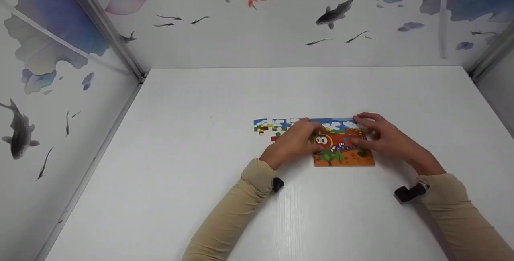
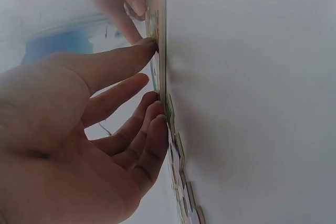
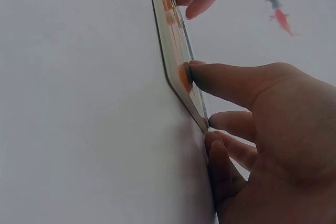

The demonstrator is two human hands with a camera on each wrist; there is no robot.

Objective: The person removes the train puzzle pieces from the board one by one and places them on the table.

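A colourful jigsaw puzzle [image 1: 345, 158] with a red, big-eyed train lies flat on the white table. Smaller jigsaw pieces [image 1: 263, 125] with sky and clouds extend from its upper left. My left hand [image 1: 295, 138] rests on the puzzle's left side, thumb on the picture, and hides part of the pieces. In the left wrist view its fingertips [image 2: 159, 121] touch where puzzle and pieces meet. On the right side, my right hand [image 1: 389, 140] has its thumb on the picture. The right wrist view shows its other fingers [image 3: 220, 161] spread along the puzzle's edge.
The white table [image 1: 180, 172] reaches to a back wall [image 1: 261, 40] printed with fish and petals. A similar printed panel [image 1: 40, 112] stands at the left. Dark wrist cameras [image 1: 409, 192] sit at both cuffs.
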